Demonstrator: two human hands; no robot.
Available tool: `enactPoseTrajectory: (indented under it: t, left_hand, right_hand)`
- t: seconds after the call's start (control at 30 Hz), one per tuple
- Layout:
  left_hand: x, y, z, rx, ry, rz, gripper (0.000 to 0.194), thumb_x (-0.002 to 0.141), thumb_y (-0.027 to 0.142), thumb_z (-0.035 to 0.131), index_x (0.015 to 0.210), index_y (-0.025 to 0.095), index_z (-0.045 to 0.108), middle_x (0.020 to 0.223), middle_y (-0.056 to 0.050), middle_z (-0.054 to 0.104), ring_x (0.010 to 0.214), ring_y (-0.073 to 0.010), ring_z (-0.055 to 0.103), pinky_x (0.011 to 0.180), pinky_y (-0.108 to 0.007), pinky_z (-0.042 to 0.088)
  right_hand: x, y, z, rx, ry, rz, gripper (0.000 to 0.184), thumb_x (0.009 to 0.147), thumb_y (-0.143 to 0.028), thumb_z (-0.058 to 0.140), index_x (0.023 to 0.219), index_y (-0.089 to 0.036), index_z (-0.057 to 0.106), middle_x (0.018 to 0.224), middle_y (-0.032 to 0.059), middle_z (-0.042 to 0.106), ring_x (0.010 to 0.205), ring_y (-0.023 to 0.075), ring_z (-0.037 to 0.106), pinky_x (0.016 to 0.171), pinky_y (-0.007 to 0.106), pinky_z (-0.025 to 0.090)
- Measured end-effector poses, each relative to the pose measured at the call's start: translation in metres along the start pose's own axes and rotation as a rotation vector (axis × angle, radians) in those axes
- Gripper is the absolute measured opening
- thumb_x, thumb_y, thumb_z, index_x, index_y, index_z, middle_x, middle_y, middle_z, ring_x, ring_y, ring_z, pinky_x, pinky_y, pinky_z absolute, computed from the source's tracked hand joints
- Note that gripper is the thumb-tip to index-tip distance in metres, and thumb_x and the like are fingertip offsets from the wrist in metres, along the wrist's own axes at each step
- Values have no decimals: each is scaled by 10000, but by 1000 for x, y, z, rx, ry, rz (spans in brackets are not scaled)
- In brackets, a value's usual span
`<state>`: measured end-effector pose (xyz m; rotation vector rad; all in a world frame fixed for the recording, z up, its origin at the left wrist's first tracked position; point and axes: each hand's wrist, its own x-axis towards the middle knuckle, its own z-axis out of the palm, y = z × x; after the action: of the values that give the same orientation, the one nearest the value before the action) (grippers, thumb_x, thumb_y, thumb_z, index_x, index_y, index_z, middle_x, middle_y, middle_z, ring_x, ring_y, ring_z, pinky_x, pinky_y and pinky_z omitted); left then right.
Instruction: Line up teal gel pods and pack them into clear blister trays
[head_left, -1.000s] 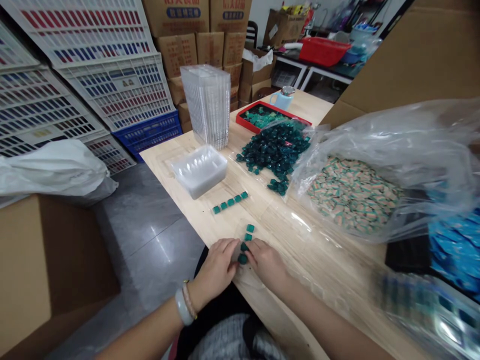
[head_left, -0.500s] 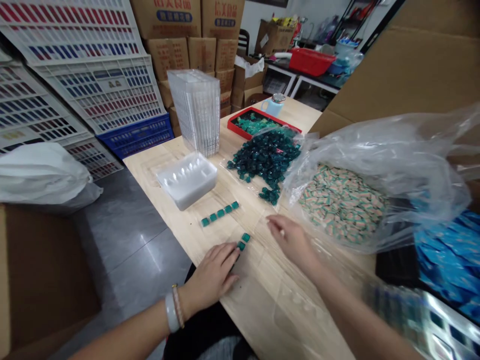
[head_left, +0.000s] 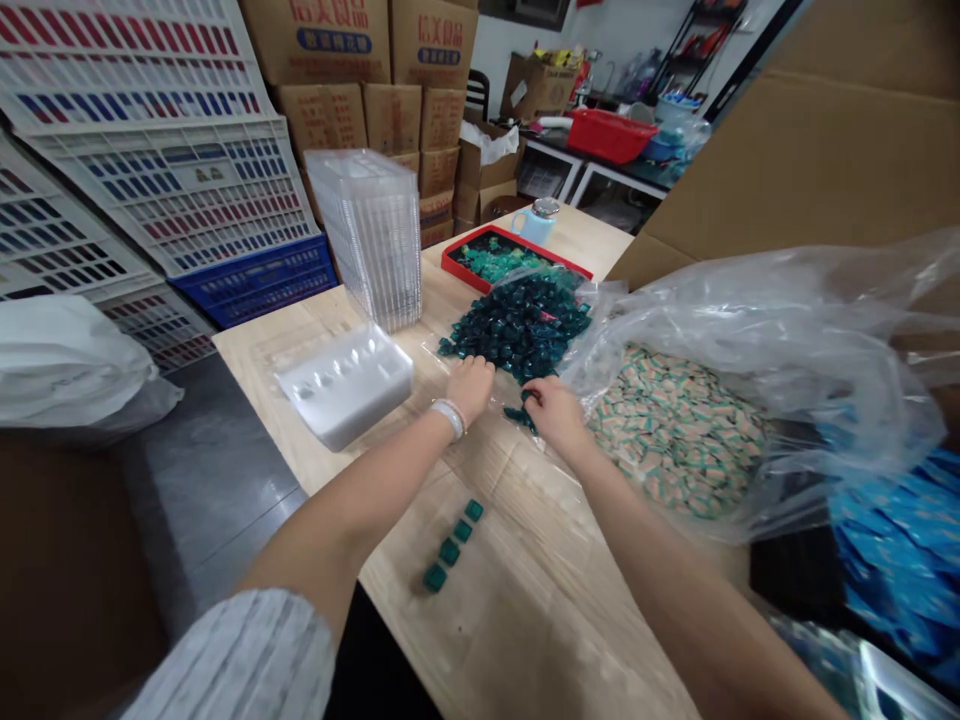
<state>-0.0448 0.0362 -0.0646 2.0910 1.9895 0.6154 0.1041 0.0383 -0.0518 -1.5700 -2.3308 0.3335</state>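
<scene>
my right hand (head_left: pixel 555 415) is curling its fingers (head_left: pixel 537 394) together on green pods (head_left: pixel 521 418) at the near edge of the pile (head_left: pixel 517 328), my left hand (head_left: pixel 470 388) is resting beside it, its grip unclear, and four pods (head_left: pixel 453 545) are sitting on the table (head_left: pixel 525 640) in a diagonal row, long axis pointing up toward the pile.

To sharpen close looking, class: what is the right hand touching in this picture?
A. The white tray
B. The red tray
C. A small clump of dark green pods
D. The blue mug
C: the right hand is curled over the small clump of dark green pods, which lies just below the main heap.
</scene>
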Motion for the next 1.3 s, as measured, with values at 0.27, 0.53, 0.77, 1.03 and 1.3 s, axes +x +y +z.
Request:
enactPoseTrajectory:
  t: [0.27,0.53,0.77,1.03,1.3]
  left_hand:
    - [-88,33,-36,-1238,-325,-408,238,724,206,474,951,147,517,717,-11,540,592,-93,516,537,-212,391]
    - [-182,52,-56,-1543,-460,-521,287,609,352,658,724,100,585,559,21,497,476,-44,436,467,-175,320]
    - [-215,42,-59,-1187,-289,-412,301,736,385,493,637,116,586,483,21,475,448,-72,436,460,-195,346]
    - [-255,18,-60,-708,-3,-366,225,785,274,436,749,145,618,628,-16,576,601,-116,526,588,-217,407]
    - [-290,6,-56,-633,-86,-235,230,796,212,428,843,166,648,809,-57,597,776,-147,539,741,-270,411]
  right_hand:
    - [-76,-13,-5,985,19,153,150,675,-240,479,809,-179,510,606,-27,526,518,103,485,505,225,396]
    - [-162,-65,-16,666,59,-81,109,744,-163,429,776,-180,531,650,-3,545,592,108,498,565,226,403]
    - [-187,-85,-16,694,-102,-100,267,760,-161,411,1003,-189,518,734,15,581,626,115,531,608,252,434]
    - [-219,-94,4,945,-284,55,184,828,-272,380,973,-190,458,720,18,604,658,136,595,626,285,479]
    - [-242,-113,25,404,-74,-217,205,813,-203,360,951,-147,502,835,117,614,761,225,577,688,383,446]
